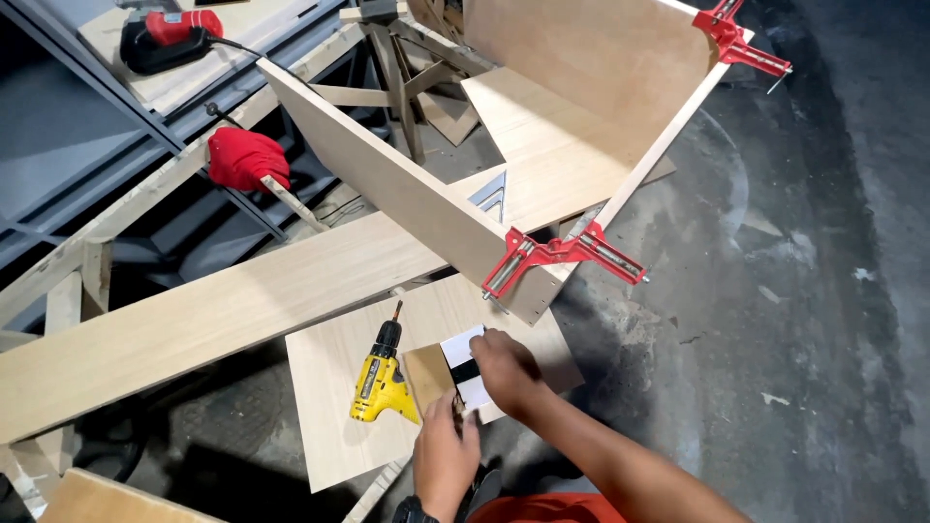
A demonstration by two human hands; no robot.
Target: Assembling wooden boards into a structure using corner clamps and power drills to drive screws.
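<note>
Floor: grey concrete (pixel 833 291), plywood board (pixel 329 407) at 6 o'clock.
Right hand (pixel 504 373): grasping white box (pixel 463 360).
Left hand (pixel 444 455): pinching screws (pixel 455 412).
Drill (pixel 380 383): yellow, 9 o'clock of box.

Both hands low-centre in view, close together, fingers nearly touching. Left hand (pixel 444 455) comes up from bottom edge, back facing camera, fingers curled inward, dark band at wrist. Right hand (pixel 506 371) reaches in from lower right w/ bare forearm angled diagonally, palm down, fingers bent forward, gripping.
</note>
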